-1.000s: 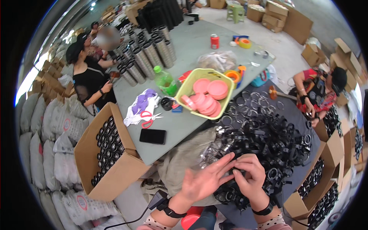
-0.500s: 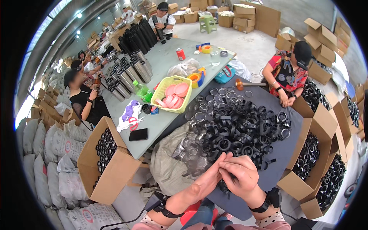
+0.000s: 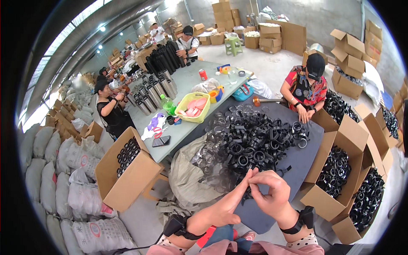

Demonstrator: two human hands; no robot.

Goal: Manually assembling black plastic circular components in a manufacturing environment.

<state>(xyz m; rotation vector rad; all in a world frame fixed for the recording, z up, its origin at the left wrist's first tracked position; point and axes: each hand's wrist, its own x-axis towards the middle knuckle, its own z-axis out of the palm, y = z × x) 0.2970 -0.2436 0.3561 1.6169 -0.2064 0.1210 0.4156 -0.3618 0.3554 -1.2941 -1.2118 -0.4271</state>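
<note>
My left hand (image 3: 229, 203) is stretched out nearly flat, its thumb apart and its fingertips pointing up and to the right. Against those fingertips, my right hand (image 3: 273, 190) is closed with bent fingers in a pinch; anything between them is too small or hidden to make out. Just beyond both hands, a heap of black plastic ring clamps (image 3: 259, 144) covers the dark grey tabletop (image 3: 304, 163). Thin clear and metallic-looking rings (image 3: 208, 159) lie at the heap's left side, partly over a beige cloth sack (image 3: 182, 180).
Open cartons of black rings stand left (image 3: 127, 178) and right (image 3: 331, 170). A green table (image 3: 182, 80) holds a yellow basket (image 3: 193, 108), a phone (image 3: 161, 141) and metal cylinders (image 3: 148, 95). A co-worker (image 3: 304, 85) sits at the right beside a mallet (image 3: 267, 100). White sacks (image 3: 102, 233) line the left.
The view has shifted, so the tables and cartons sit differently in it. My hands stay together at the fingertips; the left thumb now stands farther from its palm.
</note>
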